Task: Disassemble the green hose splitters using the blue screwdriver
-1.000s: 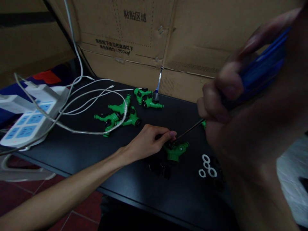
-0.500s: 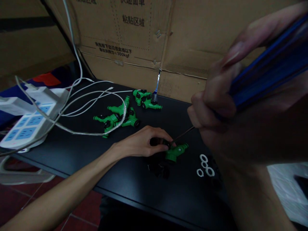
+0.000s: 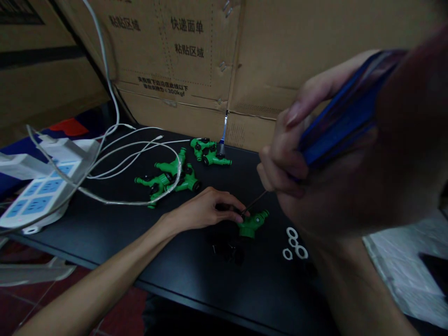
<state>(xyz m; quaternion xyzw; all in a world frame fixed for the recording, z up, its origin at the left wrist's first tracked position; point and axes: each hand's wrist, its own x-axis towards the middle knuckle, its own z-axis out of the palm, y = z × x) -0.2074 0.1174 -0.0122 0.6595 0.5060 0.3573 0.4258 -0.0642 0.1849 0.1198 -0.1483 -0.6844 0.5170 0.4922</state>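
A green Y-shaped hose connector lies on the dark table, gripped at its left end between the thumb and fingers of my left hand. My right hand is wrapped round the blue handle of a screwdriver, held large and close to the camera. Its thin dark shaft slants down to the connector beside my left fingertips; the tip is hidden there. Several white ring washers lie right of the connector. In front of my left hand are small black parts, too dark to make out.
More green connectors with black valves lie in a pile at left, others further back near a small blue brush. White cables loop from a power strip. Cardboard stands along the back edge.
The view has tilted up slightly. My right hand and the screwdriver have shifted left in the picture. My left hand keeps its hold on the connector.
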